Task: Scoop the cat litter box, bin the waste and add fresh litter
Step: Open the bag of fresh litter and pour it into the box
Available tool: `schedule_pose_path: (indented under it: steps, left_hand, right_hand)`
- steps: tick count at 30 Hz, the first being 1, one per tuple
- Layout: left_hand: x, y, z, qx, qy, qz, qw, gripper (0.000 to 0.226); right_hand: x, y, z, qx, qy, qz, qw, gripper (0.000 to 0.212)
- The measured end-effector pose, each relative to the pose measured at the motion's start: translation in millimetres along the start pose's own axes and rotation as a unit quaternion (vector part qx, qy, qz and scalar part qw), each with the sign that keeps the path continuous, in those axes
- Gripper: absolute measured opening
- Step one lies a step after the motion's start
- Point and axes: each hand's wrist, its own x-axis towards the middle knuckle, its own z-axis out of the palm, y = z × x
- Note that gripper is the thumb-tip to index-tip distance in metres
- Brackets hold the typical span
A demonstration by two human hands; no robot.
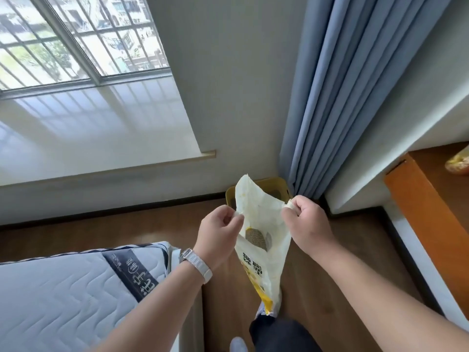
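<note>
Where the wooden floor [152, 224] ran as an open strip between the mattress [76, 288] at 8 o'clock and the orange cabinet [426, 212] at 3 o'clock, the yellow litter box [272, 185] sat in the wall corner, just beside the blue curtain [342, 97]. At 12 o'clock from the litter bag [261, 224] lay that box. The left hand [218, 232] and right hand [307, 219] each pinched an opposite edge of the bag's mouth with curled fingers, and the bag hung between them.

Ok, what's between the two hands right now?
In the head view, the upper part of the litter bag spans between the left hand and the right hand; each pinches an edge of it. The litter box shows behind it.
</note>
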Motion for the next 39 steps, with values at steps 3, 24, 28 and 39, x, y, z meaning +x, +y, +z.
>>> schedule_pose_path:
  steps: [3, 24, 28, 39]
  left_hand:
    - [26.0, 8.7, 10.4, 0.007, -0.001, -0.008, 1.000, 0.023]
    - [203.7, -71.0, 80.9, -0.012, -0.065, 0.015, 0.998, 0.027]
    - [241.1, -147.9, 121.3, -0.015, -0.092, 0.027, 0.995, 0.025]
    - [338.4, -315.4, 212.2, -0.125, -0.110, 0.145, 0.975, 0.032]
  right_hand:
    - [30.0, 4.6, -1.7, 0.009, -0.004, -0.005, 1.000, 0.030]
    - [176.3, 105.8, 84.2, -0.040, -0.011, -0.049, 0.998, 0.037]
    - [199.5, 180.9, 140.9, -0.033, 0.002, -0.045, 0.998, 0.037]
    - [250.8, 342.6, 268.2, 0.040, 0.036, -0.106, 0.993, 0.030]
